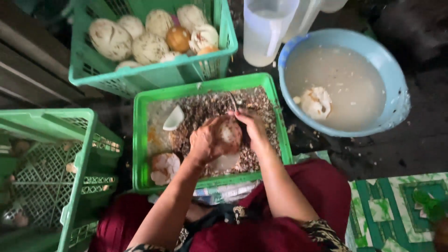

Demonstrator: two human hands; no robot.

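Brown-skinned and partly pared, a coconut (pixel 227 135) sits at the centre of the frame, cupped in the person's left hand (pixel 205 142), whose fingers are closed around its left side. The right hand (pixel 252 126) is wrapped around a knife (pixel 233 101), its thin blade pointing toward the top of the frame, just above the nut. The work appears to be at the paring stage: pale flesh shows where skin is gone, brown remains elsewhere. A further cut would seem to call for turning the nut in the left palm to bring unpeeled skin under the blade.

Both hands hang over a green tray (pixel 140 140) filled with brown shavings (pixel 205 109) and a few white pieces. Its rims close in at left and right, leaving little sideways room. At upper left, a green crate (pixel 154 74) holds pale peeled coconuts. At upper right, a blue basin (pixel 396 84) of cloudy water holds one white piece, with a clear jug (pixel 266 32) beside it. An empty-looking green crate (pixel 81 154) stands at lower left.
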